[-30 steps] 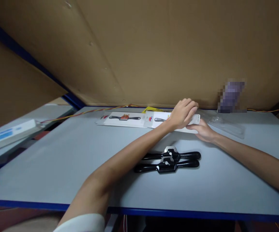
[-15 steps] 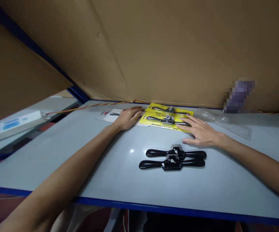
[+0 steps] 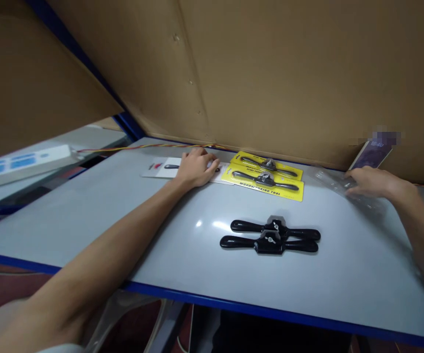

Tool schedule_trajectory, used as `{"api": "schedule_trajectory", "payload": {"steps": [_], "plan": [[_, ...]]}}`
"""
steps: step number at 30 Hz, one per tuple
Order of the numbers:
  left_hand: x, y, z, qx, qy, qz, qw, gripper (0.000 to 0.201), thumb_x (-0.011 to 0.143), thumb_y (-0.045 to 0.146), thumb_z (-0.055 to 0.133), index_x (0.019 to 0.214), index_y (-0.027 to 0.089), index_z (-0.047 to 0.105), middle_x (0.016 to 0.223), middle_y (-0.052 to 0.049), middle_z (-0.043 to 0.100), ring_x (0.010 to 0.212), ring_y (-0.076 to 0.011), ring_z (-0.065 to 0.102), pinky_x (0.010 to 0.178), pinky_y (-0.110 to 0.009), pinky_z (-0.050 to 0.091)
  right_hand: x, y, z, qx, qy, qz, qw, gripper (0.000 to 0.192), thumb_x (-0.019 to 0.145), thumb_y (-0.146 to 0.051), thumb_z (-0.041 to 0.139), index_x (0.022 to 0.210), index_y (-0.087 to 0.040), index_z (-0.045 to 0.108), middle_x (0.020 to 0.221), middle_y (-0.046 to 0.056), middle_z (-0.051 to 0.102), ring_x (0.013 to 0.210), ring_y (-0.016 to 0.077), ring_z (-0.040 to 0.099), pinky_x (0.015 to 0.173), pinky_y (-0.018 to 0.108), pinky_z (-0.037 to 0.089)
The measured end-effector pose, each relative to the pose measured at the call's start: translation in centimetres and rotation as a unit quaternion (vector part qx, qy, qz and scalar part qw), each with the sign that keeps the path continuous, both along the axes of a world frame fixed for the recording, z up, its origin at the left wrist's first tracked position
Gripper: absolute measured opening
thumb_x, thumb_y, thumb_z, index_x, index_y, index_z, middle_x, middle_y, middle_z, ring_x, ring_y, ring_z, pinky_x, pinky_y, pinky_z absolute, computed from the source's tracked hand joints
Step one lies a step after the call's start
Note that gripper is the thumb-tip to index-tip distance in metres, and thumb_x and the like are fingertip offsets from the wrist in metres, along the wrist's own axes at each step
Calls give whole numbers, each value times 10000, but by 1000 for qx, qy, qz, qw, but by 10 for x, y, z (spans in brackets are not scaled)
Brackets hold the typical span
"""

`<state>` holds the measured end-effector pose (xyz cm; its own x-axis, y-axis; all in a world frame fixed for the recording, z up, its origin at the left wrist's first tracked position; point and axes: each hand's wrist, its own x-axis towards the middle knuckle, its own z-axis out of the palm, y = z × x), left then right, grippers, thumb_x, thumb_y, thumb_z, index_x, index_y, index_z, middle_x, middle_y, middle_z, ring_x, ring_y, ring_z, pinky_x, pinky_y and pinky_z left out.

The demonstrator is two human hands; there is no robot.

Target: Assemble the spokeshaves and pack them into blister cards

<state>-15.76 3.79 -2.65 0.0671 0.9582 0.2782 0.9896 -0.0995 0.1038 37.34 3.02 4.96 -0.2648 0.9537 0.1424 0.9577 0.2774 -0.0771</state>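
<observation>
My left hand [image 3: 197, 168] rests with its fingers apart on a white-backed package [image 3: 165, 167], covering much of the black-handled tool in it. My right hand [image 3: 375, 182] is at the clear plastic packaging [image 3: 335, 181] on the right, fingers closed on its edge. Between my hands, two yellow carded spokeshaves lie overlapping: a rear pack [image 3: 290, 170] and a front pack [image 3: 278, 189]. Closer to me are two loose black spokeshaves, the rear one [image 3: 246, 226] and the front one [image 3: 239, 242], side by side and touching.
A phone [image 3: 371, 156] leans against the cardboard wall [image 3: 270, 73] behind my right hand. A red and yellow twisted wire [image 3: 141, 146] runs along the table's back edge. On the left, a white power strip [image 3: 24, 162] sits on another surface. The grey table [image 3: 182, 264] has a blue front edge.
My right hand has left the yellow packs and moved right to the clear plastic packaging. My left hand stays on the white package, its fingers more bent. The view has shifted slightly.
</observation>
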Motion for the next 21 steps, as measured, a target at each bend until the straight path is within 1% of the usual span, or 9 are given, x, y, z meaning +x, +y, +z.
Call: {"api": "schedule_trajectory", "payload": {"steps": [2, 3, 4, 6, 9, 12, 15, 18, 21], "plan": [[1, -1, 1, -1, 1, 10, 1000, 568, 1011, 479, 326, 1197, 186, 776, 1201, -212, 662, 1237, -403, 562, 991, -553, 446, -4, -7, 15, -56, -95, -12, 994, 371, 703, -455, 887, 943, -188, 797, 875, 198, 766, 750, 330, 712, 678, 462, 522], [2, -1, 2, 1, -1, 17, 1000, 573, 1012, 487, 325, 1199, 186, 775, 1196, -212, 661, 1238, -408, 560, 988, -557, 450, -13, -14, 23, -58, -115, -10, 992, 389, 752, -459, 845, 1036, -197, 796, 960, 205, 779, 812, 347, 723, 701, 467, 526], [2, -1, 3, 5, -4, 22, 1000, 578, 1012, 493, 325, 1200, 185, 776, 1191, -213, 660, 1235, -415, 557, 985, -563, 454, -26, -24, 30, -49, -113, -3, 992, 420, 783, -482, 813, 1106, -216, 786, 1014, 197, 787, 858, 361, 727, 726, 480, 535], [1, -1, 6, 9, -7, 31, 999, 574, 1010, 503, 342, 1187, 181, 783, 1184, -214, 660, 1221, -431, 555, 975, -573, 460, -59, -46, 35, -20, -52, 70, 996, 497, 847, -559, 749, 1242, -258, 743, 1164, 157, 786, 982, 374, 727, 829, 512, 553], [-1, -1, 10, 8, 6, 52, 999, 533, 994, 509, 401, 1139, 174, 789, 1175, -213, 670, 1214, -447, 563, 981, -578, 458, -117, -84, 19, -16, 52, 199, 979, 508, 931, -537, 673, 1367, -276, 676, 1318, 125, 753, 1113, 356, 717, 942, 501, 557], [-3, -2, 12, 5, 13, 77, 997, 500, 983, 502, 432, 1132, 172, 777, 1175, -211, 688, 1233, -448, 574, 1009, -578, 451, -157, -112, -8, -119, 71, 298, 944, 431, 1029, -431, 558, 1416, -260, 637, 1314, 125, 756, 1103, 321, 728, 912, 460, 576], [-3, -2, 15, -9, 20, 83, 996, 529, 987, 505, 402, 1133, 161, 777, 1202, -233, 699, 1240, -457, 585, 993, -576, 464, -165, -121, -20, -157, 81, 329, 928, 518, 1022, -408, 591, 1524, -287, 554, 1413, 122, 714, 1229, 324, 693, 976, 464, 576], [-8, -4, 25, -30, 33, 96, 994, 563, 991, 508, 366, 1058, 139, 786, 1188, -247, 717, 1205, -457, 611, 979, -565, 470, -154, -115, -16, -185, 81, 348, 915, 625, 963, -317, 646, 1572, -287, 510, 1512, 110, 652, 1331, 323, 647, 1052, 459, 560], [-20, -9, 40, -41, 7, 130, 991, 585, 1020, 479, 308, 1037, 120, 771, 1164, -236, 737, 1145, -416, 650, 984, -524, 478, -147, -108, -10, -199, 61, 362, 909, 670, 911, -215, 637, 1565, -281, 508, 1506, 102, 653, 1314, 312, 656, 1044, 441, 563]]}}
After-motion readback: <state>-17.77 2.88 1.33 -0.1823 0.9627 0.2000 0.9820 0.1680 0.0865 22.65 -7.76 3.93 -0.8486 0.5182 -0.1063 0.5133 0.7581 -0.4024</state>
